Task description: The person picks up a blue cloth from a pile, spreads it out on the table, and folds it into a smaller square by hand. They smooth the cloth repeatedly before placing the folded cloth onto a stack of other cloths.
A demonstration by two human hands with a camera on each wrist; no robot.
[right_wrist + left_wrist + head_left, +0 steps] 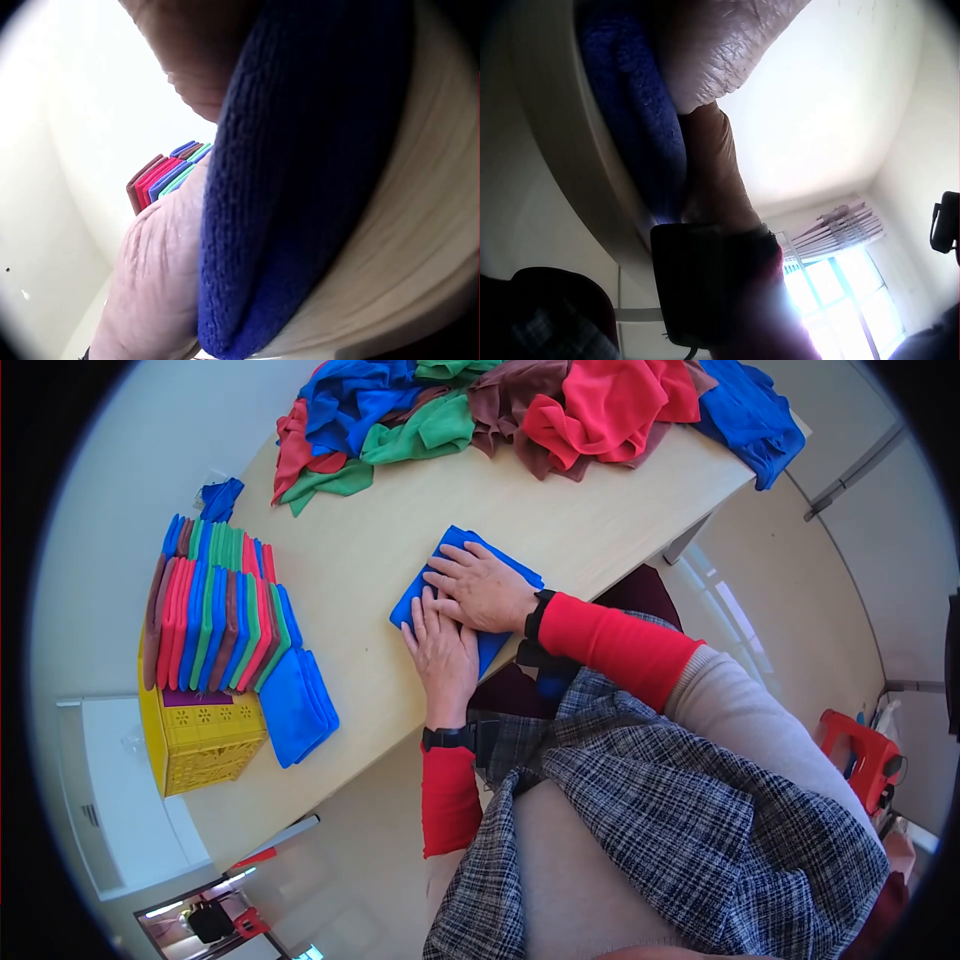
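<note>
A folded blue cloth point(408, 596) lies on the table near its front edge in the head view. The left hand point(443, 657) rests flat on its lower part, fingers straight. The right hand point(484, 588) lies on the cloth beside it, fingers spread, its thumb side touching the left fingers. In the left wrist view, the thick folded edge of the blue cloth point(634, 112) shows under the left hand point(712, 49). The right wrist view shows the blue cloth point(255, 225) close up, with the right hand point(199, 52) over it; fingertips are hidden there.
Folded cloths point(205, 625) in several colours stand in rows on a yellow basket point(210, 745) at left. A folded blue cloth point(298, 705) leans beside it. Loose cloths point(610, 410) are heaped along the table's point(350, 650) far side. A small blue cloth point(221, 499) sits beyond the basket.
</note>
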